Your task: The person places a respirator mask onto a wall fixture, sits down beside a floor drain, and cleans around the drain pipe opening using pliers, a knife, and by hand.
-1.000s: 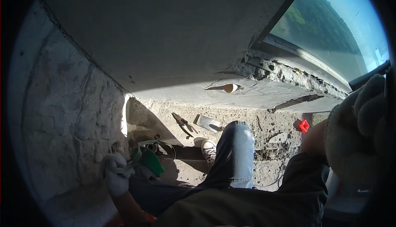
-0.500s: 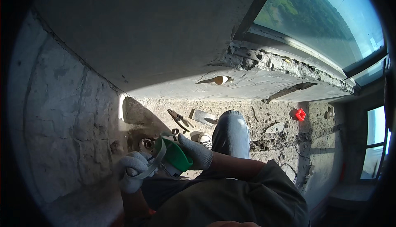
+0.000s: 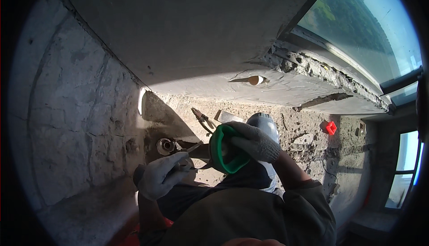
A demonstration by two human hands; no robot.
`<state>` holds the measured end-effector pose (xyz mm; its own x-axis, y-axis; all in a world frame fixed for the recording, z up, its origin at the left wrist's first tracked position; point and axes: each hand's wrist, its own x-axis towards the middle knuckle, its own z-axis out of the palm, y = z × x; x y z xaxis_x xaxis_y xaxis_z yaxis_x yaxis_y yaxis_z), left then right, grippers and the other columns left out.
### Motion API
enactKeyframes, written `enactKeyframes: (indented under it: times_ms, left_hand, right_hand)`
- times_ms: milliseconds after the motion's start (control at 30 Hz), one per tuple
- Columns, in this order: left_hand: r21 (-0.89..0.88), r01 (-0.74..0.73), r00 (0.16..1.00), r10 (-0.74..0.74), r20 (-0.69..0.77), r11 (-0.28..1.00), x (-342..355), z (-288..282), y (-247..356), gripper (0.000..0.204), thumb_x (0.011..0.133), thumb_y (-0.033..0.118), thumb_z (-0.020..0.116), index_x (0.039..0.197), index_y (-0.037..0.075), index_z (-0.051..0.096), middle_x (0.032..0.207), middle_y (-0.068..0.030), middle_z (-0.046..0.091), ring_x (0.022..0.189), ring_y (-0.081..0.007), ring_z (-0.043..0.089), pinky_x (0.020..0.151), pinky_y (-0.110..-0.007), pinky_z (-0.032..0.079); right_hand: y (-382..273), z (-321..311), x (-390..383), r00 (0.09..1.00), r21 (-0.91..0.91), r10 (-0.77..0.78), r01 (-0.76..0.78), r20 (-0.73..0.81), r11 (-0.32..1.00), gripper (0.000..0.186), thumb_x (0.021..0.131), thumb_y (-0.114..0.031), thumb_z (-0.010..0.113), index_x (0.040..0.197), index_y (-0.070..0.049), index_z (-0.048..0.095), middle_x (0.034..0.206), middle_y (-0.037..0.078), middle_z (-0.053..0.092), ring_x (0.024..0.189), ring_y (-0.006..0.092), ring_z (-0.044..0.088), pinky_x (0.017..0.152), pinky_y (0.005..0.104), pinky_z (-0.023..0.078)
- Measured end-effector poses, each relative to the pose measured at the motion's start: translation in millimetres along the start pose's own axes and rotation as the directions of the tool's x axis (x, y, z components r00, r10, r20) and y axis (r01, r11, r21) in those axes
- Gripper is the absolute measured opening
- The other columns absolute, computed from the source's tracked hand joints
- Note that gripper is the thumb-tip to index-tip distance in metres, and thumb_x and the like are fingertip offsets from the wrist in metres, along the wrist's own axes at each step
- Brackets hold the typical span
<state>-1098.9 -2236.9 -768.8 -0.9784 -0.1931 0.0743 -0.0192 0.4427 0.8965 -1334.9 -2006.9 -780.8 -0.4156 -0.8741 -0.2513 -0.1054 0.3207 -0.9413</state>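
No packages, labels, signs or screens in view

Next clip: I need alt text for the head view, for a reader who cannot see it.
A person's gloved right hand grips a green bowl-shaped container, while the gloved left hand holds a thin metal tool beside a round pipe opening in a rough concrete floor. Pliers and a small red block lie farther off.

Pliers (image 3: 202, 120) on rubble; red block (image 3: 330, 128) apart.
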Motion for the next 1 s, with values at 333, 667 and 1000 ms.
enactKeyframes:
  times_ms: [333, 667, 1000]
  left_hand:
    - [-0.081, 0.185, 0.965, -0.166, 0.202, 0.979, -9, 22, -43, 0.050, 0.086, 0.011, 0.075, 0.133, 0.003, 0.059, 0.078, -0.0073, 0.059, 0.067, -0.0138, 0.058, 0.065, -0.029, 0.050]
    - [-0.126, 0.239, 0.960, -0.216, 0.177, 0.963, -16, 27, -51, 0.041, 0.089, 0.007, 0.070, 0.129, 0.003, 0.061, 0.080, -0.0061, 0.061, 0.069, -0.0112, 0.058, 0.067, -0.028, 0.050]
    - [-0.180, 0.312, 0.946, -0.288, 0.150, 0.933, -21, 37, -62, 0.037, 0.090, 0.007, 0.069, 0.126, 0.002, 0.062, 0.078, -0.0026, 0.059, 0.068, -0.0076, 0.055, 0.066, -0.026, 0.048]
  right_hand:
    - [-36, -180, -49, 0.525, 0.011, -0.124, 0.246, -0.842, 0.969, 0.036, 0.095, -0.012, 0.061, 0.128, 0.001, 0.063, 0.115, 0.009, 0.069, 0.103, 0.0159, 0.066, 0.092, 0.0303, 0.052]
    - [-1, -268, 2, 0.669, -0.270, -0.081, -0.183, -0.739, 0.945, 0.038, 0.098, -0.029, 0.057, 0.123, -0.001, 0.065, 0.107, 0.012, 0.071, 0.098, 0.0198, 0.066, 0.088, 0.0327, 0.050]
    - [-8, -263, 8, 0.525, -0.479, -0.305, -0.235, -0.795, 0.846, 0.032, 0.094, -0.027, 0.057, 0.110, -0.002, 0.070, 0.098, 0.017, 0.073, 0.092, 0.0272, 0.071, 0.084, 0.0361, 0.052]
